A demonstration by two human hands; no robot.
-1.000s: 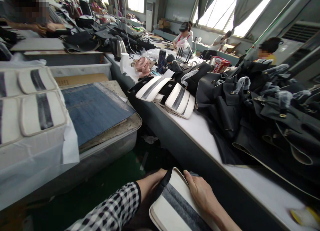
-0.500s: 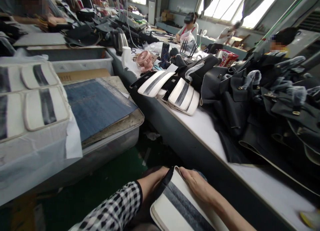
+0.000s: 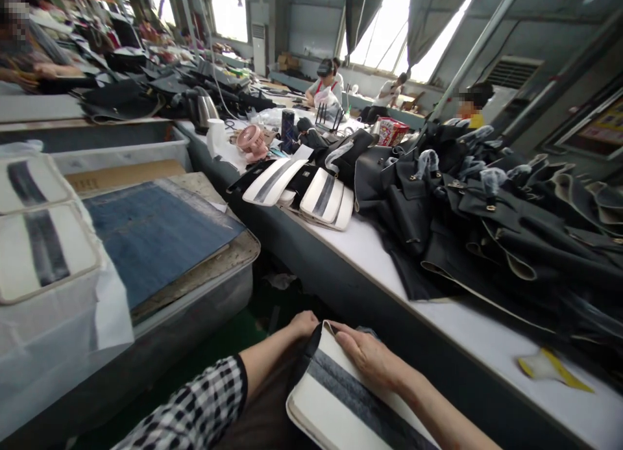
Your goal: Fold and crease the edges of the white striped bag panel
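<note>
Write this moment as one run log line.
right hand: holds striped white panel | left hand: curled at its far end | alongside: black bags on white tabletop

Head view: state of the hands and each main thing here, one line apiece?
Left hand, curled at the piece's far end, fingers partly hidden
Right hand, gripping the piece's right edge
White striped piece, held tilted, striped face up
Blue sheet, lying flat, worn pale along one edge
Pink fan, upright; running or not, unclear
Kettle, upright
Black bags, heaped on the table
</note>
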